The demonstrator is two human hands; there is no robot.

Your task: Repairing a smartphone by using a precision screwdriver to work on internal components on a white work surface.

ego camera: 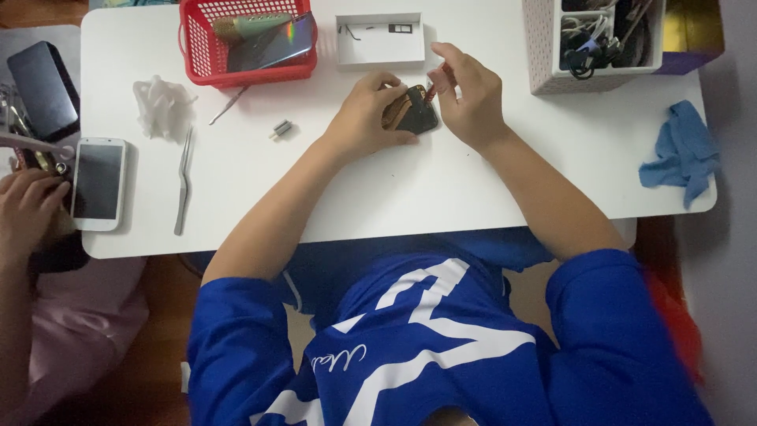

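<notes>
Blue sleeves and the front of a blue shirt with white markings (pixel 418 339) are filling the near edge of the view, and both forearms are reaching out over the white table (pixel 394 197). Near the table's far middle, the left hand (pixel 367 118) is curling around a small dark device with an opened back (pixel 414 110), pinning it against the tabletop. The right hand (pixel 469 99) is pinching a thin red-handled tool (pixel 432 88), its tip meeting the device's far right edge. By the look of it, the person is working at that edge, so the following move is likely calling for a steady left-hand hold and fine pressure from the tool tip. A white box (pixel 380 41) is lying just beyond, tweezers (pixel 184 181) are lying well to the left, and another person's hand (pixel 27 205) is resting beside a white phone (pixel 98 183).
</notes>
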